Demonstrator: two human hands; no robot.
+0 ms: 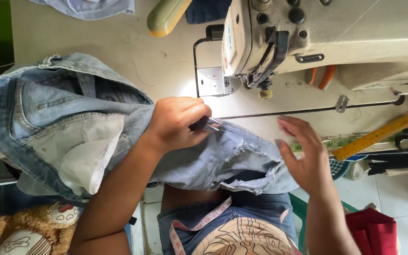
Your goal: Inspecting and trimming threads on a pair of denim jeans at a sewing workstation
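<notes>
Left hand (178,123) has its grip clamped on a small dark tool (204,124) pressed against the jeans (213,160), whose leg runs rightward across the tabletop (119,47) toward the open right hand (303,153) at the frayed hem.

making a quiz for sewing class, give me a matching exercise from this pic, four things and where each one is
Things:
1. jeans
2. ruler
3. tape measure
4. teddy bear

Places:
A. bottom left corner
B. at the table's right edge
C. under the left hand
D. on the lap

Pairs: 1-C, 2-B, 3-D, 4-A
</notes>
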